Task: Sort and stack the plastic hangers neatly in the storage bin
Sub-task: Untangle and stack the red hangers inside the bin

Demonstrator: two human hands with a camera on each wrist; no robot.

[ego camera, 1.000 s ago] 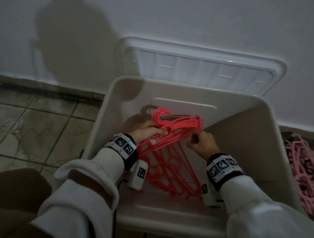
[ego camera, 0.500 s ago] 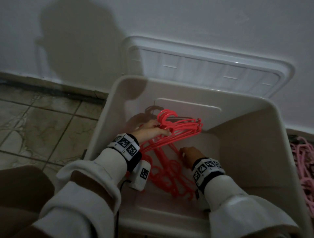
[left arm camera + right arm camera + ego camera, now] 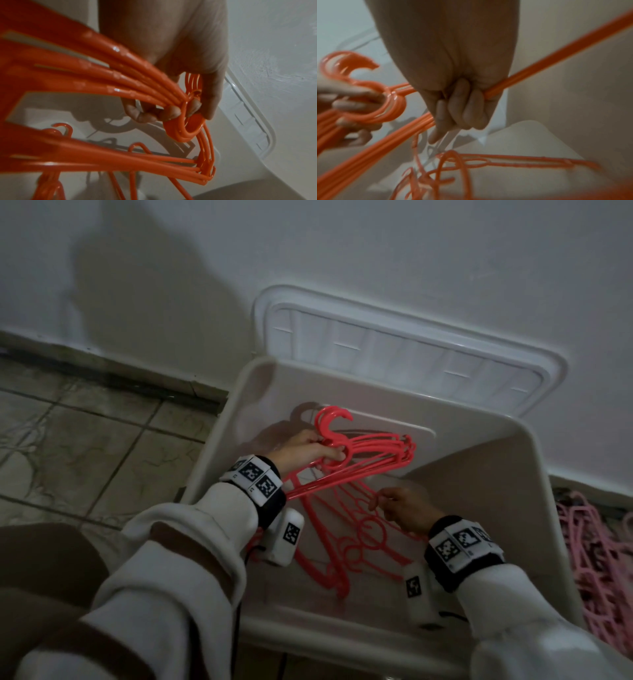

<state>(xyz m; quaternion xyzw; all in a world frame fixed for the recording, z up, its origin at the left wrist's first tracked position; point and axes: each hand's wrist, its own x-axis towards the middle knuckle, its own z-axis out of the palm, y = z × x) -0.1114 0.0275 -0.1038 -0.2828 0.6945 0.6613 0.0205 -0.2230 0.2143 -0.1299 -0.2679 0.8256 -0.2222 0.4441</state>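
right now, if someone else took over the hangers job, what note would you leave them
Left hand: grips a bunch of red hangers at the necks, lifted above the bin floor.
Right hand: grips one red hanger bar in the bin.
Done: part of the reds gathered.
Left: loose red hangers lie jumbled on the bin floor; pink hangers wait outside, right of the bin.

From my remote seat, a dim room: a white plaster wall point(image 3: 376, 251) fills the frame from 9 to 3 o'clock, a shadow point(image 3: 144, 313) cast across it at 11. A dark baseboard point(image 3: 102, 371) meets worn, veined grey floor tiles point(image 3: 85, 446) with dark grout at 9 o'clock. Light is low and cool.
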